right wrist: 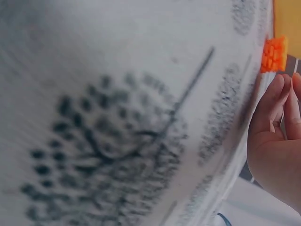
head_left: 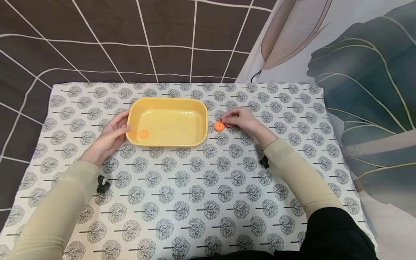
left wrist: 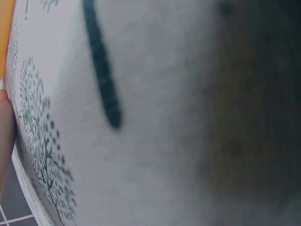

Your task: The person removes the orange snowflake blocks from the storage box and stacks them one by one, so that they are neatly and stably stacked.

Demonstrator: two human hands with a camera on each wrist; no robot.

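A shallow yellow plastic basin (head_left: 167,141) sits on the tree-print cloth. At its left end, my left hand (head_left: 110,135) grips the rim, thumb on top and the other fingers along the outer wall. Inside the basin, near the left front corner, lies a flat orange disc (head_left: 144,134). To the right of the basin, my right hand (head_left: 238,118) pinches the edge of a small round orange piece (head_left: 219,126) with a scalloped rim. The right wrist view shows the orange piece (right wrist: 274,54) with a knobbly side at the fingertips; the exact contact is partly hidden.
The cloth (head_left: 195,180) printed with trees covers the table. Behind it hangs a dark brown curtain (head_left: 169,21) with white grid lines; a leaf-patterned curtain (head_left: 364,72) hangs at the right. Small black devices (head_left: 102,184) are worn at both wrists.
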